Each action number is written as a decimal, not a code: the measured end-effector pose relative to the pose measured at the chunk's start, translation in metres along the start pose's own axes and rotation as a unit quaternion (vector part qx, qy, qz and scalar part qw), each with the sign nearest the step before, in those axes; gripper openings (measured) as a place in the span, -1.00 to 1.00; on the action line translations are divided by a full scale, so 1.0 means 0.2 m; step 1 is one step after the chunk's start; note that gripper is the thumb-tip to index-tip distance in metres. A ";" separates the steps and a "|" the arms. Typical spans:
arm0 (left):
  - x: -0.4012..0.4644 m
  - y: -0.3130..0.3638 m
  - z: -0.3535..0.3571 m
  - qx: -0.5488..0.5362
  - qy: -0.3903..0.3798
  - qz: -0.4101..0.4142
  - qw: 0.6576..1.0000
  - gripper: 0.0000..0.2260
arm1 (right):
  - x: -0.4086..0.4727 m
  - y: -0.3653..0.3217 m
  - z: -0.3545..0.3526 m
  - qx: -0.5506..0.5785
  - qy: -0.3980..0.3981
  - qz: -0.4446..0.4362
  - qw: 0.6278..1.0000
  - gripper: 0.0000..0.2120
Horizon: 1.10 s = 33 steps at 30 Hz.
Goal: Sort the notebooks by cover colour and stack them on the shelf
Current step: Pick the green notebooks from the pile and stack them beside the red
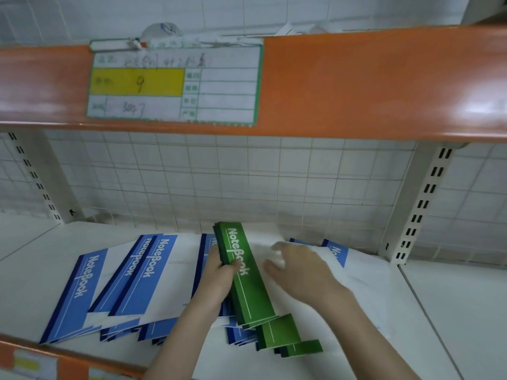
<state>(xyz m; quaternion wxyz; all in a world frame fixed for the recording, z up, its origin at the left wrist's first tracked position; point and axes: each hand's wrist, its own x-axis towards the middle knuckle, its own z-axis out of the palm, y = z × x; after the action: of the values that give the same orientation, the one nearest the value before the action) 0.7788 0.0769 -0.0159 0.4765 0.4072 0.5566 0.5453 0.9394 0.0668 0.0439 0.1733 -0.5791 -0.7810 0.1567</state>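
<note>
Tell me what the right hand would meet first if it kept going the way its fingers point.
Probably the green notebooks: the right hand points left toward them, close by, though depth is unclear.

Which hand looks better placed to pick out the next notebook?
Probably the right hand: it lies free over the loose notebooks, while the left hand already grips the green notebooks.

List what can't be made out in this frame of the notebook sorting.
Head view only:
- Right hand: fingers motion-blurred; grip unclear.
- Green notebooks: held on edge by the left hand; count unclear.
- Blue notebooks: overlapping and partly behind the arms; count unclear.
- Label: handwriting blurred.
- Shelf: cut off at the frame's edges.
</note>
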 end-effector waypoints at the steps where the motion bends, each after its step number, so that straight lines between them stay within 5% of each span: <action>1: -0.01 0.02 0.00 -0.005 -0.008 0.024 1.000 -0.69 | 0.01 0.04 -0.03 0.016 0.030 0.013 0.999 -0.54; 4: -0.03 0.09 0.04 -0.009 -0.036 0.119 0.992 -0.62 | 0.04 0.12 -0.10 0.145 0.072 0.055 0.985 -0.40; 8: -0.07 0.19 0.12 0.007 -0.060 0.238 0.969 -0.60 | 0.07 0.16 -0.13 0.344 0.169 0.065 0.922 -0.78; 12: -0.09 0.22 0.16 -0.014 -0.079 0.257 0.963 -0.67 | 0.03 0.18 -0.14 0.487 0.225 0.029 0.843 -0.94; 24: -0.11 0.04 0.21 0.057 -0.043 0.142 0.987 -0.77 | -0.05 0.33 0.05 0.379 0.152 0.009 0.913 -0.68; 28: -0.11 0.07 0.22 0.067 -0.050 0.146 0.986 -0.71 | -0.04 0.36 -0.03 0.369 0.122 0.012 0.921 -0.94; 33: -0.11 0.12 0.26 0.020 -0.044 0.068 0.996 -0.75 | -0.04 0.38 -0.13 0.443 0.073 0.090 0.889 -0.95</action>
<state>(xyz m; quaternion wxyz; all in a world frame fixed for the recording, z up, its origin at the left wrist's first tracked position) 0.8327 0.0689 0.0119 0.4536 0.4773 0.5170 0.5470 1.0188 0.0815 0.0330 0.4533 -0.5200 -0.5598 0.4590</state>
